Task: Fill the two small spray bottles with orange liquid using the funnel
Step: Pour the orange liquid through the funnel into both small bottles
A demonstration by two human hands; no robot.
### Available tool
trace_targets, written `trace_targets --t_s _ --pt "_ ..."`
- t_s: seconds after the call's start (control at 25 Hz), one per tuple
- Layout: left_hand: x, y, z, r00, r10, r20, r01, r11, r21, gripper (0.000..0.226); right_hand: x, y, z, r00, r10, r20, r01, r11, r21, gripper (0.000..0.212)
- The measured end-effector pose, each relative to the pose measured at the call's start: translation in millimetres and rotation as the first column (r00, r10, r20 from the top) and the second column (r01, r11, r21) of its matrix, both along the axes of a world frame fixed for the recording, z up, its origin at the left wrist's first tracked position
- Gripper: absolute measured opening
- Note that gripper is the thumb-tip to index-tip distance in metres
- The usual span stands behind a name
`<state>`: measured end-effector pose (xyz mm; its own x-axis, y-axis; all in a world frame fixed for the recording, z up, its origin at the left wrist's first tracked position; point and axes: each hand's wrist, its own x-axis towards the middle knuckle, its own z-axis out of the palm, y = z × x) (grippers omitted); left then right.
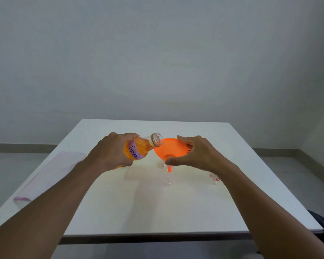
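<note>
My uncapped, Spray-labelled bottle of orange liquid [138, 149] tilts over the orange funnel [169, 147], whose spout sits in a clear spray bottle [167, 181]; a flowered spray bottle [214, 179] stands to its right.

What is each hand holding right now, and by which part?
The left hand grips the source bottle round its body; right hand holds the funnel by its rim.

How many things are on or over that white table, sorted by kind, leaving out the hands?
Large bottle of orange liquid: 1
Small clear bottles: 2
Orange funnel: 1
Pale pink sheet: 1
Total: 5
</note>
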<state>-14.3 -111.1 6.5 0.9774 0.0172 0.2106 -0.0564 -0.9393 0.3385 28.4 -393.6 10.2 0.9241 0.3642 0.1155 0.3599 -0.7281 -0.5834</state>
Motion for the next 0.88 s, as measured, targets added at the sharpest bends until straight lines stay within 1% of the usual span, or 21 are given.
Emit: trace_targets --t_s 0.16,0.28,0.4,0.56,0.88 --pt "4.4 -1.5 4.5 0.999 0.018 -0.039 -0.016 0.998 0.052 0.091 1.2 -3.5 4.8 1.0 0.021 0.007 -0.021 1.0 -0.024 0.116" --pt "7.6 -1.7 8.4 0.999 0.008 -0.032 -0.005 0.995 0.098 0.089 2.4 -5.0 3.6 0.999 0.031 0.018 -0.03 0.999 -0.022 0.114" --pt "8.6 -2.7 13.6 1.0 0.003 -0.02 0.0 0.989 0.145 0.088 3.2 -5.3 2.7 0.999 0.028 0.024 -0.029 0.999 0.021 0.113" --pt "10.8 -1.5 19.4 1.0 -0.013 -0.007 0.014 0.986 0.166 0.088 5.2 -6.7 5.7 0.999 0.013 0.045 -0.017 0.995 0.093 0.108" --pt "11.9 -3.7 29.7 1.0 -0.013 -0.01 0.015 0.97 0.244 0.089 7.8 -5.9 3.6 0.998 0.021 0.06 -0.026 0.997 0.078 0.105"
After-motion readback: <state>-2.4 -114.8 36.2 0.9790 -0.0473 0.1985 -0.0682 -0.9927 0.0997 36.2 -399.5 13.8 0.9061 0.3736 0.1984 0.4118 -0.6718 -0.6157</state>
